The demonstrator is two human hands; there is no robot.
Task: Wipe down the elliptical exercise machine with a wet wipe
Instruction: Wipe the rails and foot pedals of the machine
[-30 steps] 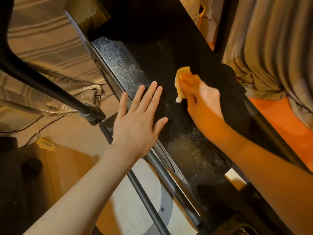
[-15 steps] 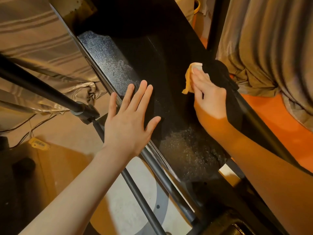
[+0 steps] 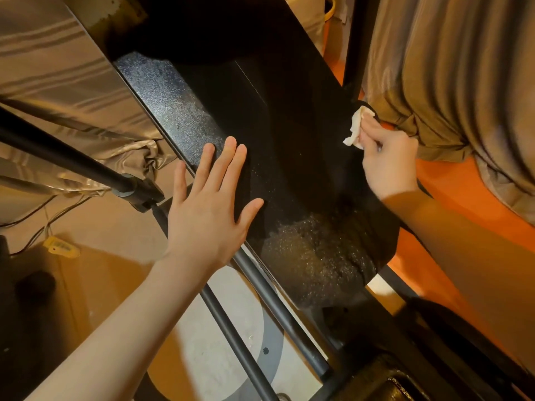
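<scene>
Right hand pinches the wipe at its fingertips, pressed against the machine's right edge. Left hand lies flat, fingers straight, on the left edge.

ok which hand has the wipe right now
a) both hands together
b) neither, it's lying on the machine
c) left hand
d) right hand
d) The right hand pinches the crumpled wet wipe against the far edge of the machine's black panel, while the left hand lies flat and bare, fingers straight, on the near side.
</scene>
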